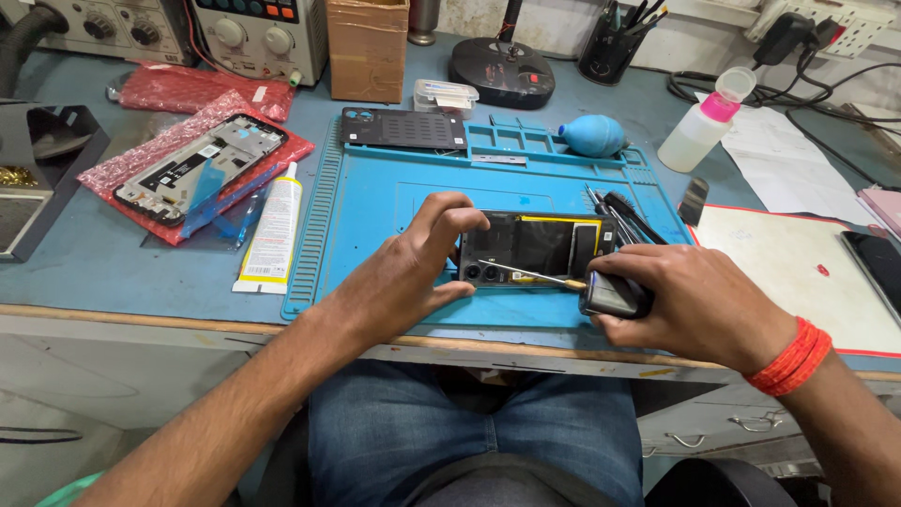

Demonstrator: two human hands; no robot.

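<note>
An opened phone (535,246) with its back off lies on the blue work mat (375,202), showing dark inner plates and a yellow strip. My left hand (413,268) grips the phone's left end, fingers curled over its top edge near the camera lenses. My right hand (680,300) is shut on a screwdriver (601,289) with a dark grey handle. Its thin shaft points left and its tip rests on the phone near the cameras. A red thread band circles my right wrist.
A black back cover (402,129) lies at the mat's far edge beside a blue air blower (593,135). A phone frame (199,167) on red bubble wrap and a glue tube (272,230) lie left. A squeeze bottle (704,122), tweezers and brush (624,214) and papers sit right.
</note>
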